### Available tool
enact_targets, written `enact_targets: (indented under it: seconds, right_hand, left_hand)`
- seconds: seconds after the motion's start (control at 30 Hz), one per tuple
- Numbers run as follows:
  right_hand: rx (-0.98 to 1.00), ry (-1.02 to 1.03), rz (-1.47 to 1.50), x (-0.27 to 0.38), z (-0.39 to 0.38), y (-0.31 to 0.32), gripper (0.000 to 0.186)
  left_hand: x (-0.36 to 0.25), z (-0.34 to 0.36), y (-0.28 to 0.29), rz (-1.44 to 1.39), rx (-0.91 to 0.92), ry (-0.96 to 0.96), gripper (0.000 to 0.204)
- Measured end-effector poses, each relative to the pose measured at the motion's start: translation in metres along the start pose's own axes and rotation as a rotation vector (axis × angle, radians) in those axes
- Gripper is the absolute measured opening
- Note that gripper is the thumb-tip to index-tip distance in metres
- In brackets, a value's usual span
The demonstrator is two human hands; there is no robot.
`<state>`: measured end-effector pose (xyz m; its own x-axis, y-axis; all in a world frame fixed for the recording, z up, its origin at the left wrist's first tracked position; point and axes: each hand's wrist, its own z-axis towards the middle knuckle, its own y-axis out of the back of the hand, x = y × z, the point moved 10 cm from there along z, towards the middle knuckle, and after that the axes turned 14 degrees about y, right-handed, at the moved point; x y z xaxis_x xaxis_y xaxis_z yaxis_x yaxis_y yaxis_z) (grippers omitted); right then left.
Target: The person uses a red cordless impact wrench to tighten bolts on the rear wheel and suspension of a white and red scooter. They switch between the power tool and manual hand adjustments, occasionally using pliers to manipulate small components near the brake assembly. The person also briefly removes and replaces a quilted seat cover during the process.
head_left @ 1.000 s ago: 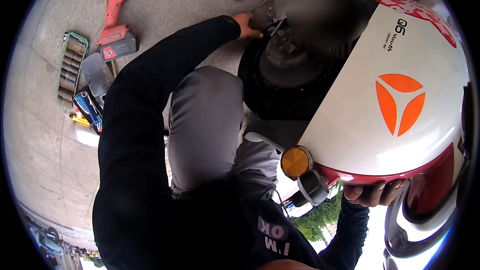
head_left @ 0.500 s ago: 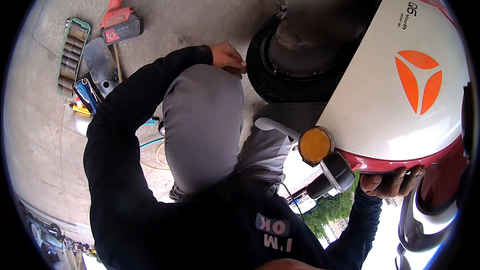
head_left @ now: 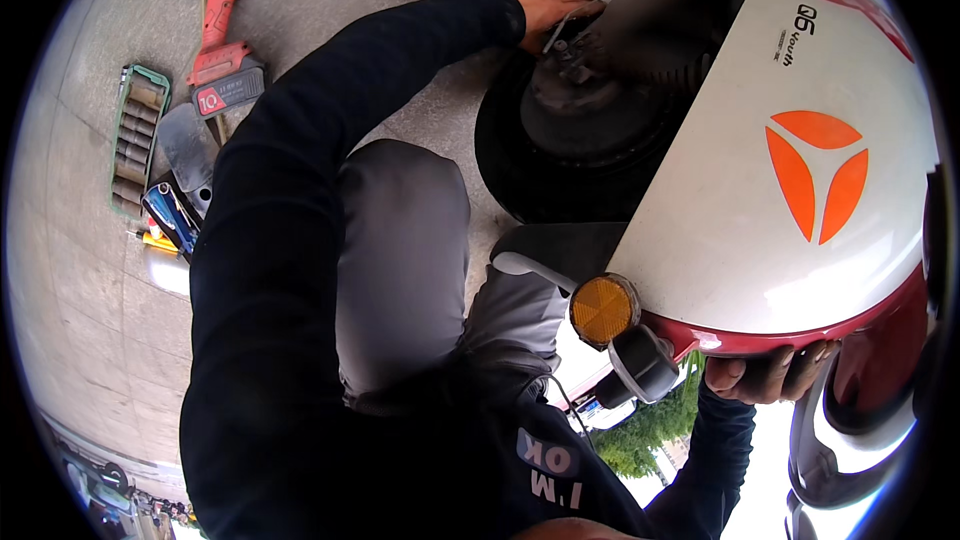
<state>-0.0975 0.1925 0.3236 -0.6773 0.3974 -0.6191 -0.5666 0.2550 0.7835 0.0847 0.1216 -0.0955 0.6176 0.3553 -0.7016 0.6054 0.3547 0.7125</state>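
Head cam: left hand pinching a thin tool at the scooter's wheel hub, right hand curled under the tail edge, so a slipped tool could easily skin knuckles.

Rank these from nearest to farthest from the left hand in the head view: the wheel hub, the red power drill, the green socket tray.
1. Wheel hub: right beside the left hand, just below its fingers.
2. Red power drill: on the concrete floor, well off to the hand's left.
3. Green socket tray: farther left still, beyond the drill.
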Motion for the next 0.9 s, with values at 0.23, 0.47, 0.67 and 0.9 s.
enact_targets:
  seconds: [0.23, 0.47, 0.67, 0.9]
  right_hand:
    - [0.035, -0.108, 0.033, -0.005, -0.016, 0.010, 0.056]
    - [-0.051, -0.152, 0.016, -0.005, -0.020, 0.010, 0.057]
    - [-0.020, -0.207, 0.050, -0.009, -0.029, 0.018, 0.057]
    - [0.014, -0.211, 0.051, -0.008, -0.029, 0.020, 0.058]
  left_hand:
    - [-0.010, 0.007, 0.007, 0.131, -0.154, -0.058, 0.096]
    - [0.006, -0.016, 0.001, -0.195, 0.041, 0.185, 0.085]
    - [0.031, -0.051, -0.045, -0.741, 0.150, 0.327, 0.064]
    - [0.074, -0.076, -0.107, -0.701, 0.123, 0.696, 0.060]
